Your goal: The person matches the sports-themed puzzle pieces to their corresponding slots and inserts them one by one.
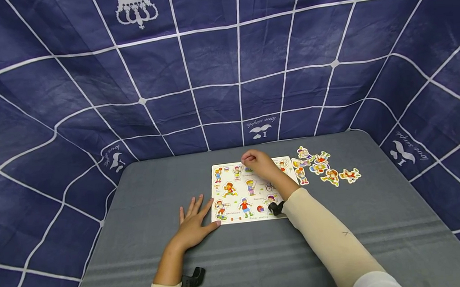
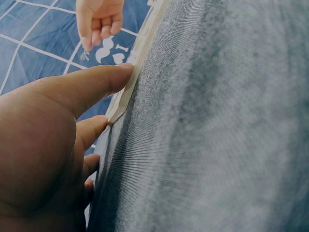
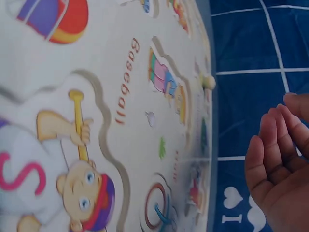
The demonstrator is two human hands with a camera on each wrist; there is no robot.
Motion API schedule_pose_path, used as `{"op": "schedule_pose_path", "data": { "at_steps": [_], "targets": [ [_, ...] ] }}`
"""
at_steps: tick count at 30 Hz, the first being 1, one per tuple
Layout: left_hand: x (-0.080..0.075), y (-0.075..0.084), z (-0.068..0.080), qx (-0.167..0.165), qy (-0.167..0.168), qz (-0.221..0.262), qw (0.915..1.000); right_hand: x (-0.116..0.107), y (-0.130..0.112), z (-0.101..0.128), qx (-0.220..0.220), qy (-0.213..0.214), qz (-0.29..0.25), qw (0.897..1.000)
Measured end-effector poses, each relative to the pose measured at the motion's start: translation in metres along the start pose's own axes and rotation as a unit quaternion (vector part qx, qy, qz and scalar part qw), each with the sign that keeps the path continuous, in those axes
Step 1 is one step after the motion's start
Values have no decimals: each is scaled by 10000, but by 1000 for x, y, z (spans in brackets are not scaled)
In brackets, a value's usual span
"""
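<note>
A white puzzle board (image 1: 233, 200) printed with sports figures lies flat on the grey surface. My left hand (image 1: 193, 230) rests at its near left corner, fingers spread, with the thumb and a fingertip touching the board's edge. Above the far middle part of the board is my right hand (image 1: 258, 164), its fingers loosely bent; no piece shows in it. In the right wrist view the right hand (image 3: 285, 169) hangs apart from the board, and a baseball player piece (image 3: 87, 188) fills the lower left. The hand and forearm cover part of the board.
Several loose cut-out figure pieces (image 1: 330, 177) lie in a group right of the board, some touching its right edge. Dark blue cloth (image 1: 219, 104) with white lines hangs behind and at both sides of the grey surface (image 1: 147, 210).
</note>
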State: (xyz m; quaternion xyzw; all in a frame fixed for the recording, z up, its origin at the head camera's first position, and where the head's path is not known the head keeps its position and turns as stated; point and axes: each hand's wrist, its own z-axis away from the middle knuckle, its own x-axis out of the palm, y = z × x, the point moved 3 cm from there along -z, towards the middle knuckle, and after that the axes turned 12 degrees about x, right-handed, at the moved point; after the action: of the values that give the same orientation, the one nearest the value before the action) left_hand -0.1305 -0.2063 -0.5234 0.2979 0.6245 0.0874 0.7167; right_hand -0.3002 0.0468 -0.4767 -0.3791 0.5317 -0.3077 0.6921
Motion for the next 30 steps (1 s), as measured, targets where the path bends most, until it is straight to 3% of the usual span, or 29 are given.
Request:
{"op": "schedule_pose_path", "data": {
  "at_steps": [15,30],
  "targets": [
    [0,-2,0,1,-2,54,10000,-33,-5,28,-281,213,-169,9992],
    [1,-2,0,46,-11,53,10000,-68,21,53,-241,567,-222,9979]
  ]
}}
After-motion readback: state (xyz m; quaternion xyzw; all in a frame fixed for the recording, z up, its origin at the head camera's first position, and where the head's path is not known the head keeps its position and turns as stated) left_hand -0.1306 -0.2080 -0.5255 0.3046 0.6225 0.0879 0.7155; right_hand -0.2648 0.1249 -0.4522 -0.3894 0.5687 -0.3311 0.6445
